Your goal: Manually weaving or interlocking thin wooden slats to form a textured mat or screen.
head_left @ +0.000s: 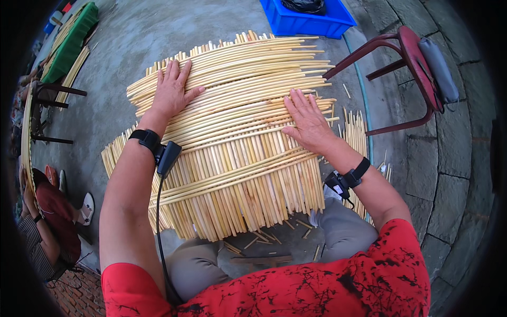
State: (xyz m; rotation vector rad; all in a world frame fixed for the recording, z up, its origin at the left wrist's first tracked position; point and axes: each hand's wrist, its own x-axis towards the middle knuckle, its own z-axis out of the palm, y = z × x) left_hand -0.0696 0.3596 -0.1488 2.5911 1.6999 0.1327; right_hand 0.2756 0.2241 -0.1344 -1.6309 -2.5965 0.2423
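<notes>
Many thin, pale wooden sticks (pixel 237 68) lie side by side, running left to right in front of me. Beneath them is a layer of similar sticks (pixel 232 198) set crosswise, their ends pointing toward my lap. My left hand (pixel 173 91) rests flat on the upper sticks at their left part, fingers spread. On the right part, my right hand (pixel 309 120) lies with fingers stretched out over the stick ends. A few sticks lie apart from the rest, slanting across the near part of the crosswise layer. Both hands hold nothing.
A red stool (pixel 417 68) with a grey pad stands at right, near a blue crate (pixel 309 18) holding a black bag. A green tray (pixel 71 39) of sticks is at far left. Another person (pixel 45 232) sits at left. Short stick pieces (pixel 264 238) litter the floor.
</notes>
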